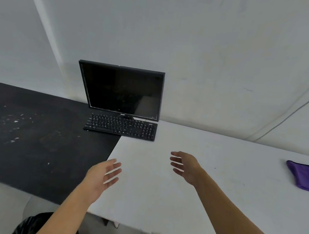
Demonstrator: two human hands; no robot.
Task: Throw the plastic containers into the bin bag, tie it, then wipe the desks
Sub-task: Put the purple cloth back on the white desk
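Hovering over the white tabletop (150, 193), left hand (102, 176) & right hand (184, 166) are both spread open, fingers straight, holding nothing. Black plastic bin bag (29, 225) shows btm-left, below the dusty black tabletop (30, 150). Folded purple cloth (304, 177) lies far right on the white one.

You have before you:
- black flat-screen monitor (122, 90): glossy screen, matt plastic frame.
- In front of it, black plastic keyboard (121, 126): matt.
- Left of it, black rectangular desk (31, 141): matt, rough-looking, white-flecked.
- Right of it, white rectangular desk (210, 181): smooth, matt.
- Far right of it, purple folded cloth (305, 177): soft, matt.
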